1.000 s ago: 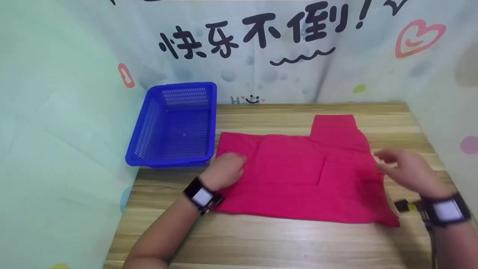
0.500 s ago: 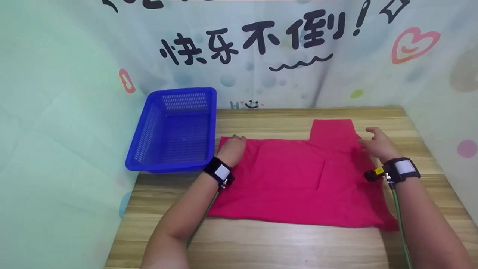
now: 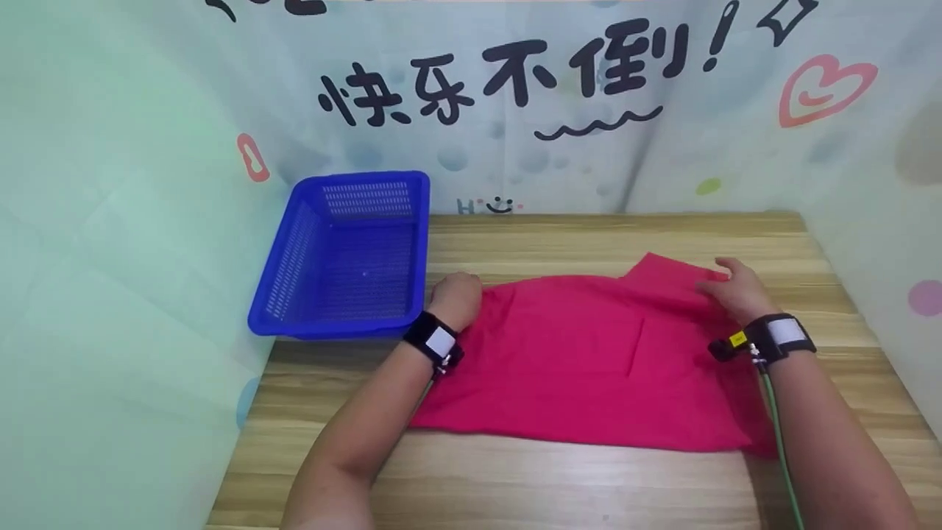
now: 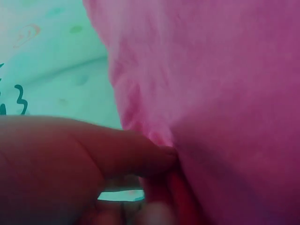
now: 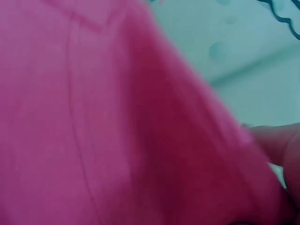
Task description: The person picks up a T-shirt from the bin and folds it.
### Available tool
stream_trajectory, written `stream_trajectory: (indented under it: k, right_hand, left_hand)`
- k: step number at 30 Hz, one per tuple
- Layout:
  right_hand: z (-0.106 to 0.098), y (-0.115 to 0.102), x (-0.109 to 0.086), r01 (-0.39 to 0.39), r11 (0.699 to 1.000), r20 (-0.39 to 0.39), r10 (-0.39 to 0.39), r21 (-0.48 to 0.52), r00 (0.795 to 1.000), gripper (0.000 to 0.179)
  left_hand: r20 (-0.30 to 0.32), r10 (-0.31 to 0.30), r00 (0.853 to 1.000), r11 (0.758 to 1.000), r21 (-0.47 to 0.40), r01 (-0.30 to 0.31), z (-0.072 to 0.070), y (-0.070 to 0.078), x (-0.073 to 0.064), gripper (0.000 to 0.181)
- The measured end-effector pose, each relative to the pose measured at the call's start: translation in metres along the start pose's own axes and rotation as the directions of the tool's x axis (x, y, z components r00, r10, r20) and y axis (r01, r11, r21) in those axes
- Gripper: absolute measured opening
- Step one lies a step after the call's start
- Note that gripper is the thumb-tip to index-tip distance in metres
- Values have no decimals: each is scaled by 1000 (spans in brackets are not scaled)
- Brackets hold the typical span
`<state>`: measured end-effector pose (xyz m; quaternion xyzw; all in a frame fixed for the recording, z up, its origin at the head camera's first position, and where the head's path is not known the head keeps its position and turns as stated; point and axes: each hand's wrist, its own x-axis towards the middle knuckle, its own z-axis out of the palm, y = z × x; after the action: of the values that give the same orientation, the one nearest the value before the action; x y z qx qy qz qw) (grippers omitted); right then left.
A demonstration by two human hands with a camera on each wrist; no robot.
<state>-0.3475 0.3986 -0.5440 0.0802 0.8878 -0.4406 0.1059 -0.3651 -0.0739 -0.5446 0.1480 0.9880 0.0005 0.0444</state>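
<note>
A pinkish-red T-shirt [image 3: 574, 361] lies spread across the wooden table, with a sleeve [image 3: 666, 272] jutting out at its far right. At the shirt's far left corner, my left hand [image 3: 456, 300] pinches the cloth; the left wrist view shows the thumb [image 4: 140, 150] pressed against a gathered fold. My right hand [image 3: 742, 292] grips the right end of the sleeve, and in the right wrist view the cloth edge [image 5: 220, 122] slants tautly down to the fingers [image 5: 272, 138]. Cloth hides most of the right fingertips.
A blue plastic basket [image 3: 423, 250] with slotted sides stands at the back left, right beside my left hand. The wooden table [image 3: 515, 486] meets a printed curtain [image 3: 500, 162] behind and pale sheets at both sides.
Both hands have moved to the shirt's far edge and taken hold of it. The sleeve, flat and square before, is now pulled aslant, and the far left corner is gathered up.
</note>
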Motion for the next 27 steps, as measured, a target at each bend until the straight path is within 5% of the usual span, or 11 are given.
stream_trajectory:
  k: [2,5,9,11,15,21,24,27]
  right_hand:
    - [3,-2,1,64,994,-23,-66,-93,998,64]
    - [7,-5,1,124,967,-171,-164,-221,972,41]
    - [11,-7,2,135,974,-358,-194,-183,913,27]
    - [12,-9,3,180,976,-351,-212,-124,912,38]
    - [13,-9,4,277,961,-216,-275,-19,937,60]
    - [17,-22,-11,287,939,-178,-255,190,950,37]
    - [18,-29,-20,311,946,-183,-291,92,939,44]
    - [22,-30,-23,320,926,-174,-356,-202,918,41]
  left_hand:
    - [20,4,1000,1000,24,-5,-2,1,-2,17]
    - [24,8,1000,998,69,-9,-6,3,-5,15]
    - [5,23,1000,984,176,-23,-12,7,-9,16]
    - [2,22,1000,980,197,-22,-15,8,-11,17]
    - [-6,24,1000,985,174,-23,-16,11,-15,14]
    - [-142,83,986,988,143,-62,-12,10,-26,24]
    - [-143,108,984,988,128,-90,-14,8,-32,24]
    - [-90,137,987,986,108,-127,-17,6,-36,36]
